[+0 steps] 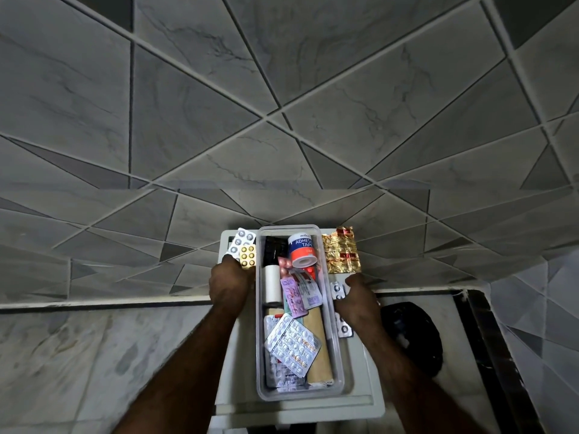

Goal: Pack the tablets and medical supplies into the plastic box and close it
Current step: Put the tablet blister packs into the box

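- Open clear plastic box (336, 368), holding tablets and adhesive tape (302, 250), sits on a white tray (366, 402).
- Left hand (230, 285) grips gold and silver blister strips (246, 250) left of the box.
- Right hand (357, 303) closes on a small silver blister strip (337, 290) just right of it.

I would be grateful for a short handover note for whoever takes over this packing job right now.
Left hand: gripping small blister strips, silver and gold, left of the box.
Right hand: on small silver strips right of it; grip unclear.
Clear plastic box: open, on the white tray.
Done: adhesive tape roll, several strips inside.
Left: gold foil strips outside; then close. No lid visible.
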A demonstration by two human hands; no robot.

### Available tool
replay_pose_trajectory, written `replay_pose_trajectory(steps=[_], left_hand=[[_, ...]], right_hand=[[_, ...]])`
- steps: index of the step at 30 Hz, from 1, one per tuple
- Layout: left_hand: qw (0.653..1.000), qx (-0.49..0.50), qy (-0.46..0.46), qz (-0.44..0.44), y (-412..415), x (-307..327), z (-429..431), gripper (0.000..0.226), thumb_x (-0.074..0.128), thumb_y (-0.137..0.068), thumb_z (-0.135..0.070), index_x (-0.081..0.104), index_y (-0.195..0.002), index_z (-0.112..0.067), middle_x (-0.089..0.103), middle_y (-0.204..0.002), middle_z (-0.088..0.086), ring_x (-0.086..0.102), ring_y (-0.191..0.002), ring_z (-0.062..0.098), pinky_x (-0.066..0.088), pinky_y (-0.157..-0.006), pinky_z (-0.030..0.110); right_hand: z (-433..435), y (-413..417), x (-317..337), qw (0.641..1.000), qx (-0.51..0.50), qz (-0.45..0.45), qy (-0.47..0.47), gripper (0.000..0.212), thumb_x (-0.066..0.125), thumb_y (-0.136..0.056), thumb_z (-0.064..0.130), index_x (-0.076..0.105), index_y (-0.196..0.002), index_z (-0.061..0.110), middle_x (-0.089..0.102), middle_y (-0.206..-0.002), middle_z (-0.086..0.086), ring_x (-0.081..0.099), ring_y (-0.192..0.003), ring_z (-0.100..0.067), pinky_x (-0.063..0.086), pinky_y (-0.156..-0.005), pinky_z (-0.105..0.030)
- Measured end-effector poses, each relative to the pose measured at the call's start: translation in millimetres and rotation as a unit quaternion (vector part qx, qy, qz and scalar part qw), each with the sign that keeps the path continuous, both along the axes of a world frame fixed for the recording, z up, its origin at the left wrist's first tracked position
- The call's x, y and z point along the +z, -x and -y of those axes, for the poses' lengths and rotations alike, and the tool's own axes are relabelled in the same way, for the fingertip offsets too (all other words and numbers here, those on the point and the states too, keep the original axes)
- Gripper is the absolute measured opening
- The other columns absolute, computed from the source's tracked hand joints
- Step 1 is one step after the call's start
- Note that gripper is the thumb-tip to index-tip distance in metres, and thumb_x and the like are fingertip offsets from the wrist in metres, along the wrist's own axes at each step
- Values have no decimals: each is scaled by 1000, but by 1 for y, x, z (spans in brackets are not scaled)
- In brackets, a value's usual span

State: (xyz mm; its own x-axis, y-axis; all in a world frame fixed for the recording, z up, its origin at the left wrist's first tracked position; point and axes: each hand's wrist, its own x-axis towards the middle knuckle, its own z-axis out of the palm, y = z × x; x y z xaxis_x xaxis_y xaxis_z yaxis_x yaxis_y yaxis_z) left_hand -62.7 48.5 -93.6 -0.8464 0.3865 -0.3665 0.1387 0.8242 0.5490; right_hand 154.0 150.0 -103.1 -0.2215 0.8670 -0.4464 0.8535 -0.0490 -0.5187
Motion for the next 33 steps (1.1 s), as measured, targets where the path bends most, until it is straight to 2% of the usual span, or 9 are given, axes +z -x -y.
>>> replay_pose_trajectory(steps=[3,6,10,14,17,20,24,29,33], left_hand=[[997,35,-46,48,3,2,2,40,77,-71,-29,63,-102,-9,69,-105,19,65,-99,37,51,-81,35],[990,60,-87,91,7,1,4,23,77,-63,-26,65,-81,-17,74,-93,12,69,-89,31,56,-81,35],[990,59,-108,70,4,11,10,13,72,-68,-23,71,-79,-16,75,-83,5,68,-86,26,52,-75,30],[990,42,-133,-6,-6,31,20,12,68,-75,-24,72,-84,-17,75,-85,2,67,-84,22,39,-70,23],[983,12,-167,-73,-18,49,24,8,68,-73,-22,71,-78,-17,72,-79,2,66,-77,20,40,-68,23],[973,-59,-166,-152,-32,60,22,9,69,-76,-19,69,-83,-14,67,-82,6,61,-77,23,29,-65,19],[952,-191,-126,-202,-52,68,15,17,63,-84,-20,64,-98,-11,62,-98,10,60,-87,29,37,-66,29],[923,-307,-32,-229,-68,66,2,24,70,-73,-15,65,-96,-10,65,-91,15,66,-70,35,50,-58,36],[925,-322,12,-203,-70,70,-5,42,69,-77,-25,57,-114,-8,60,-111,15,66,-89,34,50,-72,37]], right_hand=[[-4,1,3,996,-55,-46,59,32,74,-73,11,61,-102,10,67,-95,-4,64,-88,-26,50,-73,-31],[-8,-3,6,981,-111,-114,108,15,75,-70,3,67,-78,14,72,-81,-6,70,-86,-30,59,-80,-45],[-15,-10,18,967,-155,-170,109,20,77,-71,1,69,-78,18,75,-85,-8,72,-82,-31,58,-82,-55],[-16,-6,47,964,-158,-214,26,20,80,-73,7,69,-82,22,76,-85,-6,73,-79,-27,59,-81,-51],[-13,3,74,970,-117,-209,-51,18,77,-77,13,73,-93,20,74,-86,2,71,-79,-19,59,-78,-36],[-4,17,91,972,-73,-197,-106,23,75,-80,13,73,-103,15,72,-85,4,68,-78,-12,50,-71,-20],[9,36,92,973,14,-172,-156,20,73,-82,14,74,-102,14,73,-90,2,67,-79,-12,49,-73,-17],[12,56,80,961,165,-65,-210,29,61,-89,17,69,-116,13,68,-113,-9,63,-101,-23,46,-89,-26],[12,67,77,954,224,-18,-196,35,55,-92,16,62,-126,10,58,-125,-13,57,-112,-27,43,-93,-29]])
